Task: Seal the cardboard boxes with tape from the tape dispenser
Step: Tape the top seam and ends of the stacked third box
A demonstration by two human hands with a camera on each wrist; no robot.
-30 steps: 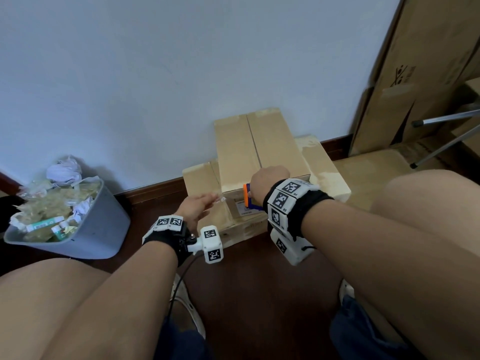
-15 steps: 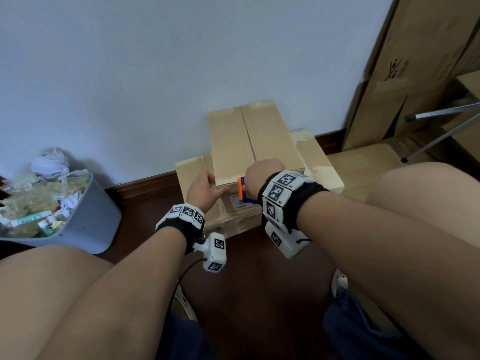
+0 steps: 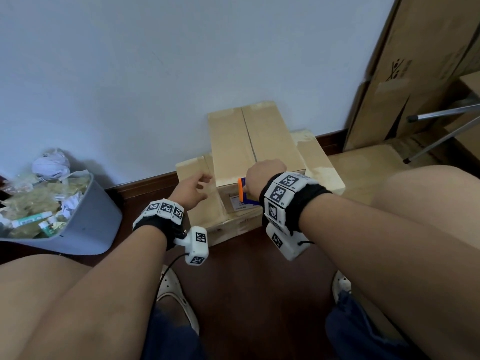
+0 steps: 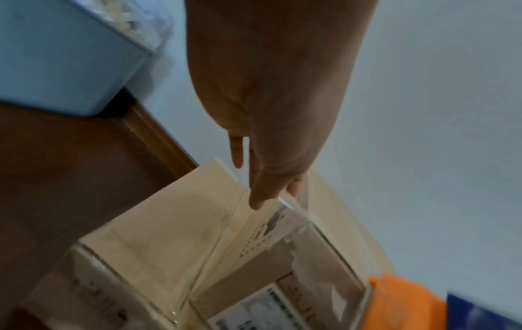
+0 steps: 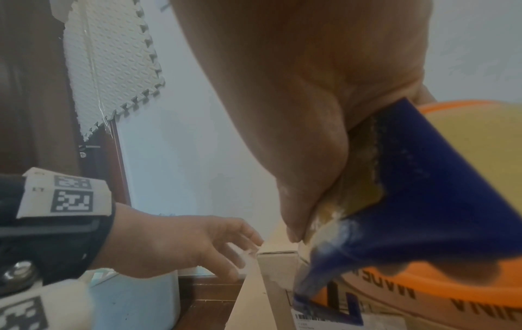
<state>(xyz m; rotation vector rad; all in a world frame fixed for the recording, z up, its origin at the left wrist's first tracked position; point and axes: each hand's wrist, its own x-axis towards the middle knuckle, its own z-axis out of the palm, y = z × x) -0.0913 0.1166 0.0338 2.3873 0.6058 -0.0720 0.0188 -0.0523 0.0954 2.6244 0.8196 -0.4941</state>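
Note:
A long cardboard box (image 3: 233, 141) with a centre seam lies across a wider lower box (image 3: 319, 162) against the wall. My right hand (image 3: 262, 172) grips the blue and orange tape dispenser (image 3: 242, 190) at the near end of the top box, above its white label (image 3: 235, 203). My left hand (image 3: 206, 181) is just left of that box corner. In the left wrist view its thumb and fingertips (image 4: 293, 189) pinch the free end of a clear tape strip (image 4: 254, 256), which stretches back to the dispenser (image 4: 401, 308). The right wrist view shows the dispenser (image 5: 409, 201) on the box face.
A grey bin (image 3: 85, 224) full of paper waste stands on the floor at the left. Large cardboard sheets (image 3: 415, 61) lean on the wall at the right, with metal legs (image 3: 446, 115) in front. My knees flank the dark floor, and a white shoe (image 3: 176, 289) is below.
My left hand has risen from lower beside the boxes to the level of the top box's near corner. The right hand has stayed on the dispenser at the box end.

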